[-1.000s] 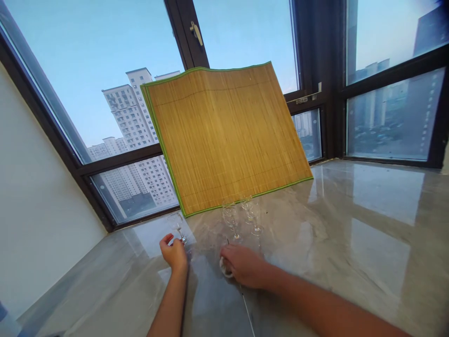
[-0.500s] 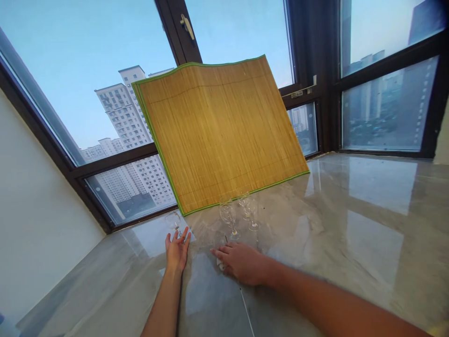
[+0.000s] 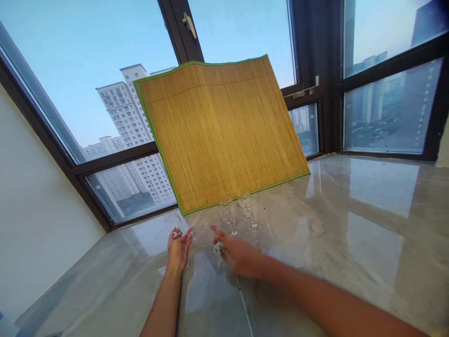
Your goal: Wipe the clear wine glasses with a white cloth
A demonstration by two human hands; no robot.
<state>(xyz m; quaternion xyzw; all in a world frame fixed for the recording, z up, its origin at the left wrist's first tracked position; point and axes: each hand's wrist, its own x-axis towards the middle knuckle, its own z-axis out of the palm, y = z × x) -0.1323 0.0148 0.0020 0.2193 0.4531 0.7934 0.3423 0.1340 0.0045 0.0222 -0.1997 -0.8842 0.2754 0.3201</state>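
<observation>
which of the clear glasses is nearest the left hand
The leftmost glass, its bowl showing just beyond the left hand; the other glasses stand grouped farther right, by the lower edge of the bamboo mat.

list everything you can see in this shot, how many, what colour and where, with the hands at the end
stemmed glass: 1, clear, at the left hand's fingers
glass group: at least 3, clear, stemmed, upright in front of the mat
white wad: 1, perhaps cloth, in the right hand
mat: 1, yellow-brown with green edging, propped up before the windows
surface: 1, grey, marbled, glossy, under the glasses
window frames: several, dark brown, behind the mat
window handle: 1, pale metallic, above the mat
buildings: several, pale to grey, outside
wall: 1, off-white, far left
left hand: 1, bare, by the single glass; grip unclear
right hand: 1, bare, holding the wad
</observation>
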